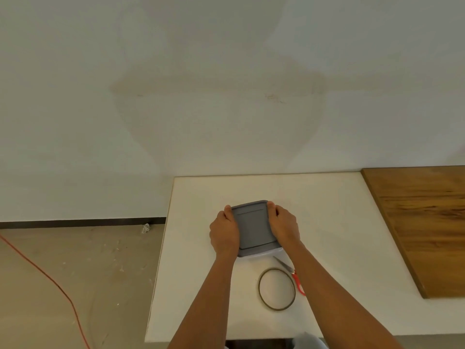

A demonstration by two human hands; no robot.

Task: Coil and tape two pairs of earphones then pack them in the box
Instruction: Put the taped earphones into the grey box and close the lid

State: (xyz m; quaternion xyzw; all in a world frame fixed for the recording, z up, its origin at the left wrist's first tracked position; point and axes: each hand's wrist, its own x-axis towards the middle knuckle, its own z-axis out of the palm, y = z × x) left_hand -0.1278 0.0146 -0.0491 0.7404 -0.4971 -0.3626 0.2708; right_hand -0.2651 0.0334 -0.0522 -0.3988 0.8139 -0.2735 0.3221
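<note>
A small box with a grey lid (253,227) sits on the white table (327,212). My left hand (224,233) grips the lid's left edge and my right hand (285,224) grips its right edge, thumbs on top near the far corners. The clear body of the box shows just below the lid's near edge. No earphones are visible; the box's inside is hidden by the lid.
A thin roll of tape (276,289) lies flat near the table's front, under my right forearm. Red-handled scissors (293,274) lie beside it. A wooden board (425,222) covers the table's right part. An orange cable (50,280) runs across the floor at left.
</note>
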